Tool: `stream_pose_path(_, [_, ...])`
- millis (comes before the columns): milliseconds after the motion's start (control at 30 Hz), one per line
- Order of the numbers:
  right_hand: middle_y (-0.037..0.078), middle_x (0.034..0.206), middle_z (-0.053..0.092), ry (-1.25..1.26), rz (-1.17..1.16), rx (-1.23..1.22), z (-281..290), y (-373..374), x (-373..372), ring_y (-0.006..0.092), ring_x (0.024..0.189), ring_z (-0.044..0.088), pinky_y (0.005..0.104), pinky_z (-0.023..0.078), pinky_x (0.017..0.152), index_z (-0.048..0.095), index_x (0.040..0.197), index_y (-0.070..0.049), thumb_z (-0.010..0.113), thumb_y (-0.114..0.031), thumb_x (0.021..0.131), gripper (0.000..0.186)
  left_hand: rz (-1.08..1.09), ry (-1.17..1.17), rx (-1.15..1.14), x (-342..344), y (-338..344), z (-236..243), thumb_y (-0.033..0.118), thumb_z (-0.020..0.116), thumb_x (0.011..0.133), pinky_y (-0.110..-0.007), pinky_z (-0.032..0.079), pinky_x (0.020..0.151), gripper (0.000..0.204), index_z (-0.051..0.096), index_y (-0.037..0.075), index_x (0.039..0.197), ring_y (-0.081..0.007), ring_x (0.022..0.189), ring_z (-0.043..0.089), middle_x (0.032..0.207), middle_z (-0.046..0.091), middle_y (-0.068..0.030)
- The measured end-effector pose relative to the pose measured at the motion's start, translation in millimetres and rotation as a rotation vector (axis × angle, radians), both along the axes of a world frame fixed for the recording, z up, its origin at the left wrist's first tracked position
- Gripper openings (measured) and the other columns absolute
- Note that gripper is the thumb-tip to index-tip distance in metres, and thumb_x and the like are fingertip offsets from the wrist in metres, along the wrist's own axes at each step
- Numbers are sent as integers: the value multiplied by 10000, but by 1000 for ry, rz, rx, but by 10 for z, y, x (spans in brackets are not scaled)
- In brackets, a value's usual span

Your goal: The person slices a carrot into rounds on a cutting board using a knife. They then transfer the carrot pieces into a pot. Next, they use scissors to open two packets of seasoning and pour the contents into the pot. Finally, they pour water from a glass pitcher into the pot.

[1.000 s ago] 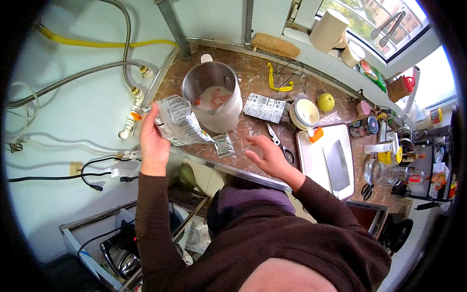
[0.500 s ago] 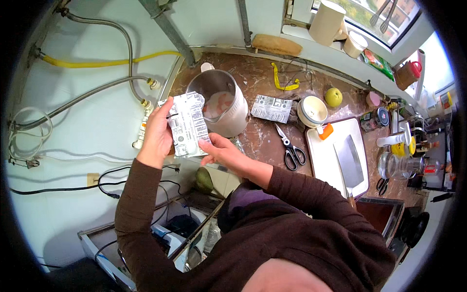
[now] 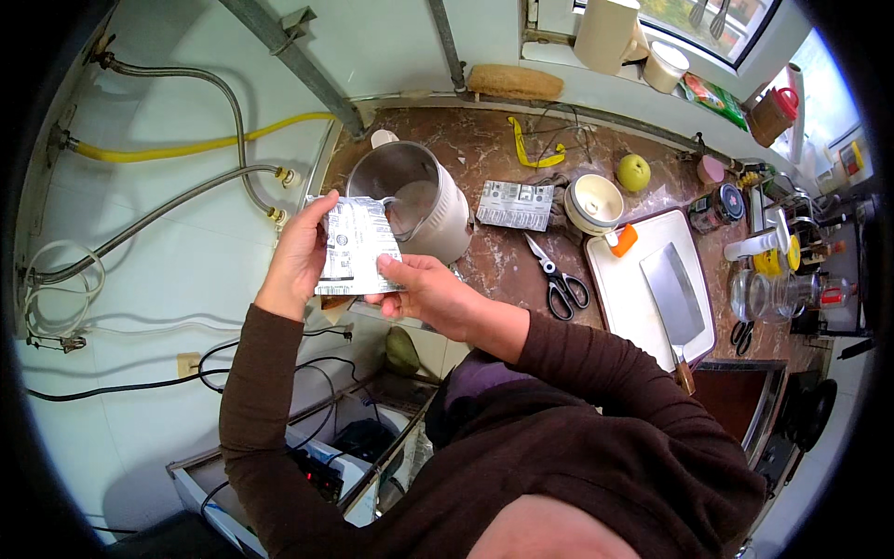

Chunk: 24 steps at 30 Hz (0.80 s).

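Note:
Between my two hands is a silver foil packet with dark print, held tilted at the near rim of a tall cream-white pot. My left hand grips its left edge, thumb on top. My right hand pinches its lower right corner. A whitish streak shows just past the packet's far edge, over the pot's grey inside; I cannot tell whether it is falling contents. Pale stuff lies in the pot, partly hidden by the packet. A second foil packet lies flat on the counter to the pot's right.
Scissors lie right of my hands. Beyond them a cleaver rests on a white cutting board. A cream cup, a yellow-green apple and a yellow strip are farther back. Jars crowd the right side.
The packet has tipped, its far end now lower against the pot's rim. Both hands still hold it. Reddish pieces seen in the pot before now look covered by whitish stuff. The view has shifted slightly.

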State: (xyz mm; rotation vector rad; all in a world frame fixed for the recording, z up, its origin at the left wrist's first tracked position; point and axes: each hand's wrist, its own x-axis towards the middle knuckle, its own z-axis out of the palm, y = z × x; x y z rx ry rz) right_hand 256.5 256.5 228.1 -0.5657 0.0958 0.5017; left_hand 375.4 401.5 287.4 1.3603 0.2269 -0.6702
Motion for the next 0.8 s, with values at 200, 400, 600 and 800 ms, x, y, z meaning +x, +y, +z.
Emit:
stream_pose_path(200, [50, 887, 634, 54, 6, 80, 7, -58, 20, 82, 654, 568, 226, 485, 674, 542, 1048, -50, 500, -288, 967, 255, -8, -101, 25, 78, -33, -66, 223, 656, 850, -281, 479, 698, 192, 571, 64, 914, -127, 749, 592, 829, 613, -28])
stream_pose_path(400, [48, 844, 621, 115, -30, 131, 4, -79, 17, 79, 625, 549, 218, 481, 635, 535, 1019, -56, 526, -237, 958, 191, -11, -111, 71, 105, -163, -30, 236, 711, 808, -253, 459, 614, 233, 543, 86, 868, -105, 655, 555, 760, 564, 3])
stream_pose_path(600, [38, 815, 605, 175, -65, 184, 32, -150, 32, 62, 584, 501, 222, 445, 600, 529, 988, -60, 553, -190, 943, 139, -40, -158, 153, 157, -186, -88, 258, 721, 797, -196, 377, 498, 240, 529, 121, 846, -48, 583, 495, 738, 548, 34])
stream_pose_path(800, [12, 763, 585, 148, -63, 204, -44, -334, 71, 58, 561, 473, 255, 430, 615, 518, 937, -78, 562, -154, 930, 88, -116, -276, 340, 168, -134, -120, 299, 704, 809, -195, 344, 519, 305, 547, 101, 979, -24, 618, 434, 779, 534, 53])
